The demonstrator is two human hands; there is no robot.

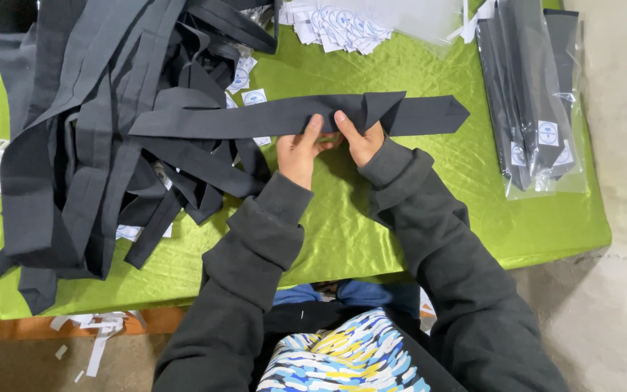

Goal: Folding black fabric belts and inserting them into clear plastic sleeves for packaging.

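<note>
Two hands work one dark grey necktie point(284, 116) lying across the green satin worktop point(342, 232). Its long axis runs left to right, with the pointed tip point(459, 114) facing right and the left end resting on the heap of loose neckties point(88, 138). The fabric is matte and woven, flat, with a diagonal fold right of the middle. The left hand point(299, 152) pinches the tie's near edge between thumb and fingers. The right hand point(361, 138) grips the tie at the fold, fingers curled over the cloth. Both sleeves are dark fleece. Far right lie neckties bagged in clear plastic sleeves point(538, 94), long axis near to far. White round-printed paper labels point(339, 25) sit at the far edge; the worktop cloth is glossy and creased.
</note>
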